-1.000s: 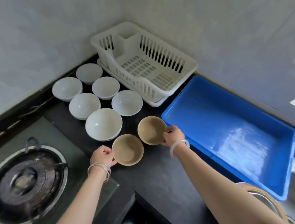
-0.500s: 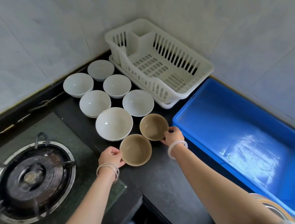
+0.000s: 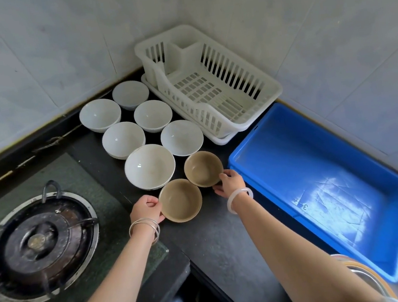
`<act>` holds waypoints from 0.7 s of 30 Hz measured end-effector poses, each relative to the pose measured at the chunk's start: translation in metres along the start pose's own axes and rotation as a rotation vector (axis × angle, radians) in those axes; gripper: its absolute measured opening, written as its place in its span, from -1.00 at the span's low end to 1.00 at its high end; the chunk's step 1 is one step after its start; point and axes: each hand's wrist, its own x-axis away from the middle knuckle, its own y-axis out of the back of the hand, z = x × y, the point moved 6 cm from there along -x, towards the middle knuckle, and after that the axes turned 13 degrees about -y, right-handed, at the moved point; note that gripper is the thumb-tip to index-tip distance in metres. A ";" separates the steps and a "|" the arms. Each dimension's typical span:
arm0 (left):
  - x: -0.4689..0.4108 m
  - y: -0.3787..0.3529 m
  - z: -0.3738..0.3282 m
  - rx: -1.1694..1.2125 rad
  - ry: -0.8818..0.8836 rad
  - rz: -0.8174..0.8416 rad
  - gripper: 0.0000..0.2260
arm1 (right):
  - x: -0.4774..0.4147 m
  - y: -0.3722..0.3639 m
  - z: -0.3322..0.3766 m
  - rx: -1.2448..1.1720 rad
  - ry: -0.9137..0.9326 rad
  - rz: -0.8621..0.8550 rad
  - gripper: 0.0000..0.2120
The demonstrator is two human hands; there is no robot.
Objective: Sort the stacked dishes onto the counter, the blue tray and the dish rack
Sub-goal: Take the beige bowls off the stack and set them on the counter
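While both arms reach across the dark, matte stone bench (image 3: 216,239), the left hand (image 3: 146,208) curls thumb and fingers on the near rim of the nearer tan bowl (image 3: 180,200), and the right hand (image 3: 230,183) pinches the right rim of the farther tan bowl (image 3: 203,168). Both bowls are round, dull glazed ceramic, upright with mouths up, touching rim to rim on the bench just left of the blue tray (image 3: 322,181). Behind them stand glossy white bowls (image 3: 152,115), also mouths up (the largest (image 3: 149,165) nearest the tan pair). The smooth plastic tray is rectangular, its long axis running from the corner towards the person's right; the slatted white plastic dish rack (image 3: 209,81) lies along the same wall. A blackened gas burner (image 3: 39,243) sits at left.
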 end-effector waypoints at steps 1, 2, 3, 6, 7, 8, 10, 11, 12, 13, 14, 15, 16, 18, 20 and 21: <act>0.000 0.000 0.000 0.001 -0.007 0.002 -0.93 | 0.001 0.001 -0.001 -0.002 0.001 0.005 -0.71; 0.001 0.001 0.000 -0.001 -0.012 0.004 -0.91 | 0.002 0.003 -0.002 -0.005 0.003 0.007 -0.71; 0.002 0.001 0.000 0.000 -0.016 0.003 -0.89 | 0.004 0.005 -0.003 -0.006 0.007 0.007 -0.71; 0.010 0.003 -0.001 -0.025 -0.041 -0.005 -0.83 | 0.011 0.015 -0.004 0.017 0.040 0.000 -0.71; 0.013 0.004 -0.003 -0.071 -0.072 0.004 -0.81 | 0.015 0.020 -0.005 0.030 0.058 -0.001 -0.71; 0.017 0.004 -0.006 -0.152 -0.120 0.027 -0.78 | 0.020 0.026 -0.006 0.047 0.078 -0.002 -0.71; 0.026 0.003 -0.016 -0.360 -0.226 0.086 -0.75 | 0.030 0.040 -0.010 0.085 0.122 0.000 -0.73; 0.031 0.003 -0.021 -0.447 -0.262 0.096 -0.74 | 0.036 0.048 -0.012 0.098 0.146 0.003 -0.73; 0.035 0.003 -0.026 -0.511 -0.287 0.093 -0.73 | 0.042 0.057 -0.016 0.105 0.170 0.008 -0.73; 0.040 0.002 -0.031 -0.549 -0.306 0.087 -0.72 | 0.047 0.067 -0.019 0.107 0.195 0.008 -0.74; 0.045 0.000 -0.036 -0.563 -0.323 0.088 -0.71 | 0.053 0.079 -0.023 0.107 0.221 0.001 -0.75; 0.050 -0.005 -0.041 -0.554 -0.338 0.099 -0.71 | 0.060 0.092 -0.027 0.107 0.249 -0.017 -0.77; 0.056 -0.013 -0.046 -0.534 -0.354 0.122 -0.71 | 0.066 0.107 -0.030 0.108 0.277 -0.044 -0.79; 0.073 -0.040 -0.055 -0.476 -0.392 0.209 -0.72 | 0.078 0.140 -0.041 0.116 0.327 -0.132 -0.83; 0.095 -0.078 -0.061 -0.435 -0.445 0.341 -0.75 | 0.087 0.176 -0.055 0.128 0.347 -0.254 -0.84; 0.108 -0.099 -0.063 -0.449 -0.477 0.411 -0.76 | 0.092 0.195 -0.064 0.142 0.344 -0.326 -0.84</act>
